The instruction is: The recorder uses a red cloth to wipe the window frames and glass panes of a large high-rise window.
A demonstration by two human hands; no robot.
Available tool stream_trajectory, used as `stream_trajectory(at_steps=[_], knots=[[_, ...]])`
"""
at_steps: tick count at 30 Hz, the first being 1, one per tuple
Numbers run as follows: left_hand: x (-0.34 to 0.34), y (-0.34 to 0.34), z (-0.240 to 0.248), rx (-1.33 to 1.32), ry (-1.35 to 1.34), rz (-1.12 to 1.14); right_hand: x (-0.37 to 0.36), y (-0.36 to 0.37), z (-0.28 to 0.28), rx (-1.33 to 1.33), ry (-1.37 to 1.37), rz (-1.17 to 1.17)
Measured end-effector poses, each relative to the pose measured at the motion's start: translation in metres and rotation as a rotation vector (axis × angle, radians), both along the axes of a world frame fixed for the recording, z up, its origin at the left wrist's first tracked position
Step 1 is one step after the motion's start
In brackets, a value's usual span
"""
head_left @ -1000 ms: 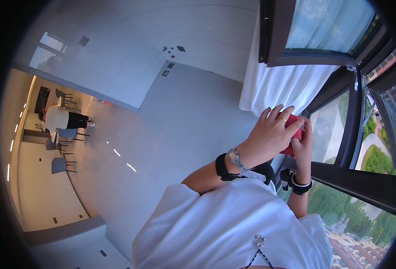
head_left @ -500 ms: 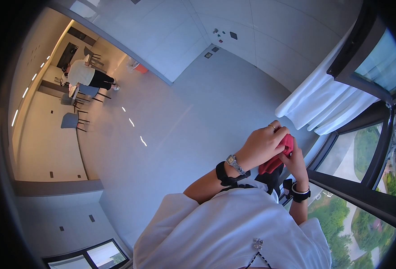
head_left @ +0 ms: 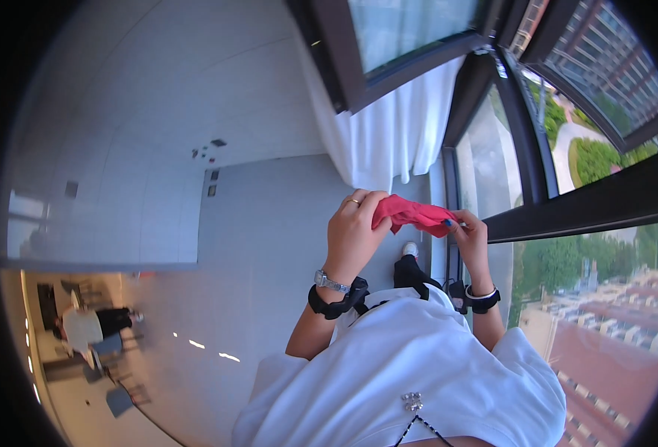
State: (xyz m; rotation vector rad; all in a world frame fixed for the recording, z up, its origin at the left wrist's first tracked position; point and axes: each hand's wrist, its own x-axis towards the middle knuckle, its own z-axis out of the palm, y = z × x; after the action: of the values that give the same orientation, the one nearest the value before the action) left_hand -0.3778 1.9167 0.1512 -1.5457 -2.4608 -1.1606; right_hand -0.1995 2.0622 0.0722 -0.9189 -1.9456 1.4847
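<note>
A crumpled red cloth (head_left: 415,214) is stretched sideways between my two hands, in front of my body. My left hand (head_left: 353,229), with a ring, is closed around the cloth's left end. At the other end, my right hand (head_left: 469,237) pinches the cloth's edge between thumb and fingers. The middle of the cloth hangs in loose folds, touching nothing else that I can see. On the left wrist are a watch and a black strap; the right wrist also wears a black strap.
Close on my right is a dark-framed window (head_left: 582,201), with an opened sash (head_left: 403,67) ahead. A white curtain (head_left: 385,130) hangs behind that sash. Far left, a person (head_left: 83,328) stands among chairs (head_left: 119,401) and small tables.
My view has turned right toward the window. The hands have moved apart, and the cloth, bunched up before, is now drawn out between them.
</note>
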Motion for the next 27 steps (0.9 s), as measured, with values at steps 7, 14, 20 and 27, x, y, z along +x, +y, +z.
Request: stream_trajectory(at_steps=[7,14,20,27], knots=[[0.006,0.129,-0.026,-0.054,0.145,-0.31,0.022,0.077,0.063,0.284,0.137,-0.323],[0.032,0.229,-0.007,-0.032,-0.3,-0.783,0.009,0.126,0.099,0.263,0.227,-0.414],[0.036,0.302,0.002,0.067,-0.471,-0.917,0.006,0.161,0.112,0.171,0.57,-0.647],[0.024,0.391,0.006,0.009,-0.551,-1.098,-0.006,0.223,0.107,0.188,0.829,-0.963]])
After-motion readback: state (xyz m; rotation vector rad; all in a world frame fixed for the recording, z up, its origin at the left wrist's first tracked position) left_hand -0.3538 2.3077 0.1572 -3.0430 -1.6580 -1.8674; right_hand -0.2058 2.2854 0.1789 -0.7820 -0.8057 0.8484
